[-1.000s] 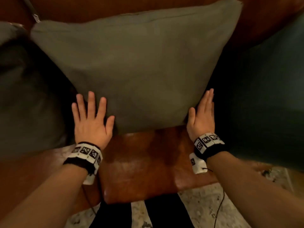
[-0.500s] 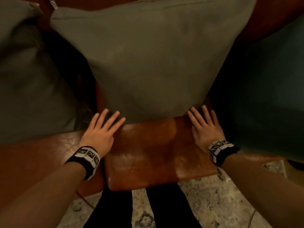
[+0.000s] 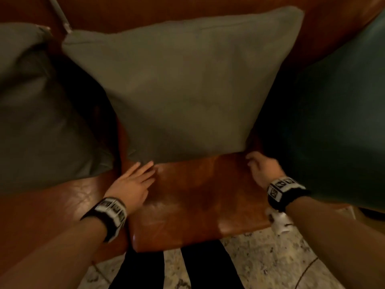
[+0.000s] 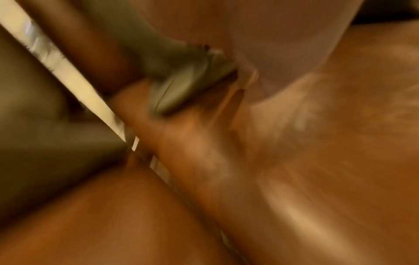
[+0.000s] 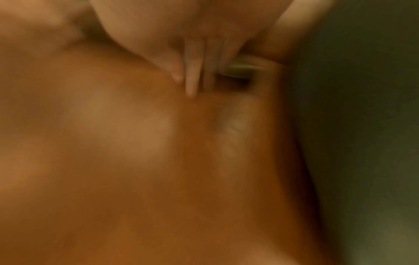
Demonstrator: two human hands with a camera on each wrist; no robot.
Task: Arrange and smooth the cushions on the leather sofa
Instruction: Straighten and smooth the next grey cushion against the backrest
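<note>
A grey-olive cushion (image 3: 187, 84) leans upright against the back of the brown leather sofa (image 3: 198, 195). My left hand (image 3: 145, 166) lies flat on the seat, fingers straight, just below the cushion's lower left corner (image 4: 188, 80). The left wrist view is blurred and shows only the palm (image 4: 272, 35) above that corner. My right hand (image 3: 253, 161) sits at the cushion's lower right corner with fingers bent. In the right wrist view its fingers (image 5: 192, 77) point down onto the leather beside the corner (image 5: 238, 70); blur hides whether they pinch it.
A second grey cushion (image 3: 37, 122) slumps on the left and a dark green cushion (image 3: 333, 111) stands on the right, both close to the middle one. A pale metal bar (image 3: 60, 15) crosses the top left. Speckled floor (image 3: 260, 257) and my dark-clad legs (image 3: 204, 265) lie below the seat edge.
Both hands slid down off the cushion's face to the seat at its bottom corners. The left fingers closed together flat; the right fingers curled.
</note>
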